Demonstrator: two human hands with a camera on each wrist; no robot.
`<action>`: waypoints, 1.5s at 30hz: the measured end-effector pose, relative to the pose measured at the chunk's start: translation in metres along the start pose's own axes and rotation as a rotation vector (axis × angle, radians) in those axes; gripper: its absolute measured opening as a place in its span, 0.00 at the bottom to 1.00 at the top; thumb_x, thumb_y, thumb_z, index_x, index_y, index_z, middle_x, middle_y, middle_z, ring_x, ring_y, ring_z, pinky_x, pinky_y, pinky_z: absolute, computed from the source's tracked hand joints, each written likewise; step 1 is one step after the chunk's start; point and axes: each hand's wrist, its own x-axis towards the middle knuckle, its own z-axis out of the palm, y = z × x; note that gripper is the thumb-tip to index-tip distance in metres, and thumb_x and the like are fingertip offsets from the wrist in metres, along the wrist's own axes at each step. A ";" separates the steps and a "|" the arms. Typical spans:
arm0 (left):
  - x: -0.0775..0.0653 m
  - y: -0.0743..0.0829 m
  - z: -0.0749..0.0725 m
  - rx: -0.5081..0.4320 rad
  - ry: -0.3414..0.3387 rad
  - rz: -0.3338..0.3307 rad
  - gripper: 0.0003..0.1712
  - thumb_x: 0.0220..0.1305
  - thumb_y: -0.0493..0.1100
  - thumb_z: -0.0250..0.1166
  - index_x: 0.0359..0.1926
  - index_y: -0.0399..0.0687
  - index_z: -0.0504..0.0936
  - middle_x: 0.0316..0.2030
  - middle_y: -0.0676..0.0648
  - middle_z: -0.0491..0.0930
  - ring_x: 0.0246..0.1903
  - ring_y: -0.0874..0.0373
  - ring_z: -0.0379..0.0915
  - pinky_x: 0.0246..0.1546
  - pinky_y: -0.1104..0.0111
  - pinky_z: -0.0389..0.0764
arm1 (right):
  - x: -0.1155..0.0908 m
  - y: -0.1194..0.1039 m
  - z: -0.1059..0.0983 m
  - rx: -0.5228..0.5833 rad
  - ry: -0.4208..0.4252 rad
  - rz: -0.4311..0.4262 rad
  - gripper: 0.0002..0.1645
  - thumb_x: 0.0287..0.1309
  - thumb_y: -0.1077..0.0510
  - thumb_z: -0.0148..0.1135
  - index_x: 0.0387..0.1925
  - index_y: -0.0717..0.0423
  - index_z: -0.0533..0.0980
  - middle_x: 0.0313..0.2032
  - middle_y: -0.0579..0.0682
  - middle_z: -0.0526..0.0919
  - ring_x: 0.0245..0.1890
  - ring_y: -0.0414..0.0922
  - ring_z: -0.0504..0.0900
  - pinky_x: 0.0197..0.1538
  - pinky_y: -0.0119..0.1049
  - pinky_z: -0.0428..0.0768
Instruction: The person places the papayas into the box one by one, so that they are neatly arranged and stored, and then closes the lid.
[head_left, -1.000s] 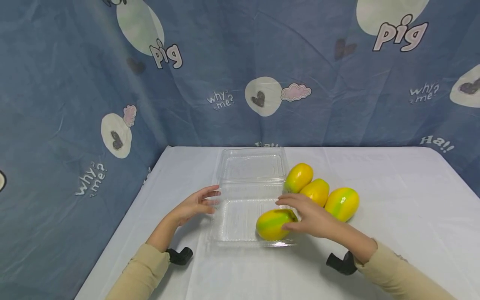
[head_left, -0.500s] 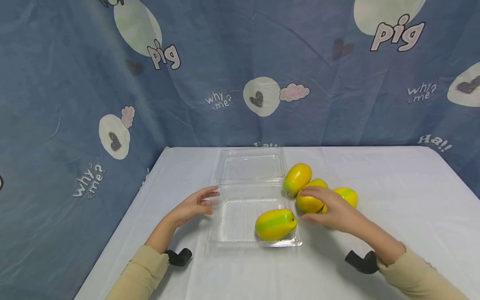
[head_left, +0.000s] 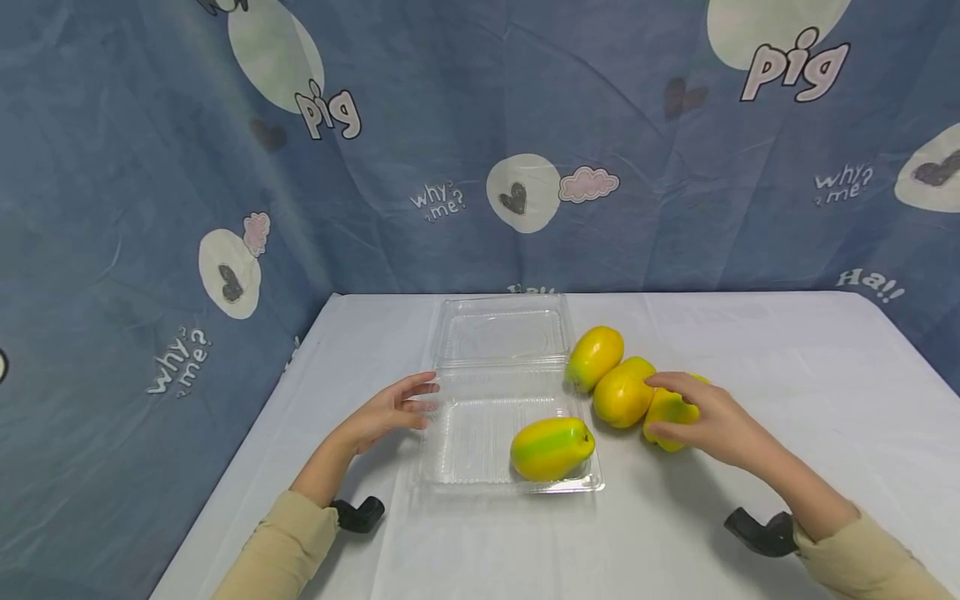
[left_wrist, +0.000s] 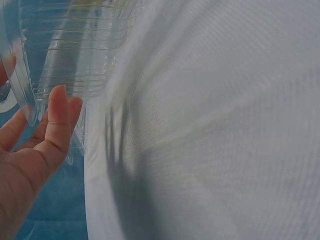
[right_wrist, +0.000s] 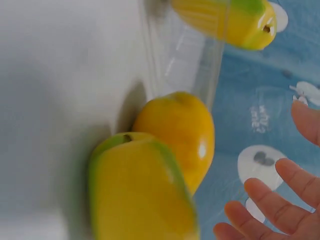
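Observation:
A clear plastic clamshell container (head_left: 472, 442) lies with its lid folded back on the white table. One yellow papaya (head_left: 551, 450) with a green streak rests in the base's front right part. My left hand (head_left: 386, 417) is at the container's left edge, fingers spread and relaxed; in the left wrist view its fingertips overlap the clear wall (left_wrist: 75, 55). Over the rightmost papaya (head_left: 666, 415) is my right hand (head_left: 708, 421), thumb and fingers apart, partly hiding it. In the right wrist view those fingers (right_wrist: 270, 200) are spread beside the nearest papaya (right_wrist: 142, 192), holding nothing.
Two more papayas, a middle one (head_left: 624, 393) and a farther one (head_left: 596, 358), lie in a row right of the container. The open lid (head_left: 504, 329) reaches toward the table's back edge. A printed blue cloth (head_left: 420, 125) hangs behind and to the left.
My right hand has moved right, from beside the papaya in the container, past the middle papaya, to the rightmost one. My left hand has stayed at the container's left edge.

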 end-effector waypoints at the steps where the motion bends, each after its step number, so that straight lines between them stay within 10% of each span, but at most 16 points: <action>1: 0.000 0.000 0.000 0.000 0.001 -0.001 0.44 0.56 0.29 0.59 0.70 0.37 0.46 0.67 0.33 0.49 0.63 0.35 0.52 0.47 0.66 0.74 | -0.001 0.002 0.000 -0.002 0.003 0.006 0.33 0.48 0.54 0.68 0.54 0.64 0.70 0.55 0.64 0.72 0.53 0.61 0.70 0.50 0.57 0.71; 28: -0.001 0.002 0.001 0.005 0.003 -0.003 0.45 0.55 0.30 0.59 0.69 0.36 0.45 0.67 0.32 0.49 0.63 0.35 0.52 0.47 0.65 0.74 | -0.005 0.045 -0.001 -0.126 -0.016 -0.013 0.36 0.39 0.61 0.72 0.53 0.68 0.70 0.58 0.69 0.62 0.58 0.68 0.55 0.54 0.66 0.56; 45: -0.001 0.002 0.002 0.004 0.005 -0.011 0.45 0.56 0.30 0.59 0.70 0.38 0.45 0.68 0.34 0.49 0.64 0.36 0.52 0.48 0.63 0.74 | 0.006 0.061 0.003 -0.150 0.221 0.106 0.39 0.39 0.63 0.71 0.55 0.70 0.64 0.56 0.71 0.64 0.53 0.70 0.58 0.52 0.64 0.58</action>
